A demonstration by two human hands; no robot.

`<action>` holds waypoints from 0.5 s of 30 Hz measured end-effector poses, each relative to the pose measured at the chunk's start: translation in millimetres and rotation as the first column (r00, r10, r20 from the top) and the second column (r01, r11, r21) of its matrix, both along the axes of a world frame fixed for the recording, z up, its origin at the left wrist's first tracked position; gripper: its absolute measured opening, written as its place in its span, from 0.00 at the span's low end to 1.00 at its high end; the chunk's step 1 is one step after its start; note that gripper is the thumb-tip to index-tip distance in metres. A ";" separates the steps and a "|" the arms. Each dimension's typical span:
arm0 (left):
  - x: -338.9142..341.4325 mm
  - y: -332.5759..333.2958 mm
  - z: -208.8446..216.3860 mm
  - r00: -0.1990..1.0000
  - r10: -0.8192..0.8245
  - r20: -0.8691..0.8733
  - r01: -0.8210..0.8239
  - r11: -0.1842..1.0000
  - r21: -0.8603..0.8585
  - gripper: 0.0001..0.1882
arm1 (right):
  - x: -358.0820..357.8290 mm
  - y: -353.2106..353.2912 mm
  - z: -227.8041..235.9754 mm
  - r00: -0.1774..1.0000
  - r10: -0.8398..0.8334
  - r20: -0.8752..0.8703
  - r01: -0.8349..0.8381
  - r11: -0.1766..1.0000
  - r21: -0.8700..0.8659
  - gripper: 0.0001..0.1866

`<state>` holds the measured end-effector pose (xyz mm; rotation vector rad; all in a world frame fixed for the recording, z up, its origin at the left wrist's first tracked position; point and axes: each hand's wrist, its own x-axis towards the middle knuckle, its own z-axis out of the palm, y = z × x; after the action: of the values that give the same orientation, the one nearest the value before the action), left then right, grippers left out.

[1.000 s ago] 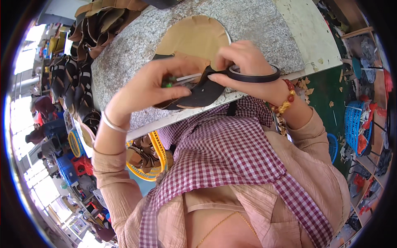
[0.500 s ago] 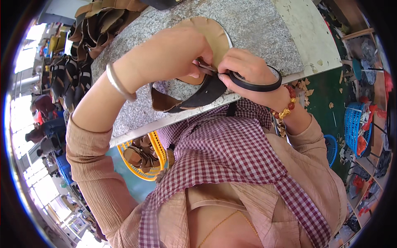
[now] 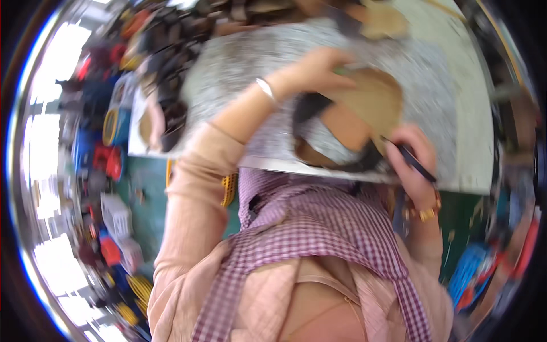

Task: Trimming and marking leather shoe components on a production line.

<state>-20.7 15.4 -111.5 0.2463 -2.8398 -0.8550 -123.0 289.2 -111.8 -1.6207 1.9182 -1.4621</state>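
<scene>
A tan sandal piece with a black strap [image 3: 378,91] lies on the grey speckled stone slab [image 3: 250,62]. The strap bows toward the slab's front edge. My left hand [image 3: 326,69] is at the piece's upper left rim, thumb and forefinger apart; blur hides whether they grip it. At its right side, my right hand [image 3: 415,149] is closed around scissors, of which mainly the black handle [image 3: 417,164] shows. The scissors' tip sits close to the piece's edge.
Dark shoe parts [image 3: 171,68] are heaped along the slab's left and far sides. Another tan and dark piece [image 3: 384,20] lies at the far edge. A yellow basket [image 3: 229,189] stands below the table edge, and a blue basket [image 3: 470,271] at lower right.
The view has shifted and blurred. My hands have moved apart: the left to the piece's far rim, the right with the scissors to its right side. The piece now sits turned.
</scene>
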 end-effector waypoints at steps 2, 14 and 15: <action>40.8 15.0 16.1 0.978 0.103 -0.181 -0.074 0.985 0.159 0.13 | 2.8 5.5 2.0 0.998 -0.042 0.056 0.042 0.999 -0.003 0.04; 423.5 -101.4 -31.0 -0.138 0.903 -0.406 -0.894 0.062 0.443 0.28 | -0.2 -36.4 25.2 0.980 0.017 0.199 -0.031 0.997 0.068 0.07; 445.8 -100.8 -40.4 -0.159 0.890 -0.427 -0.929 0.011 0.370 0.25 | 2.9 -47.1 31.4 0.994 0.038 0.100 -0.049 0.993 0.106 0.08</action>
<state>425.0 -85.3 -151.9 1.5102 -1.2921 -0.2864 -120.1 242.1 -80.4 -1.5053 1.8624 -1.3690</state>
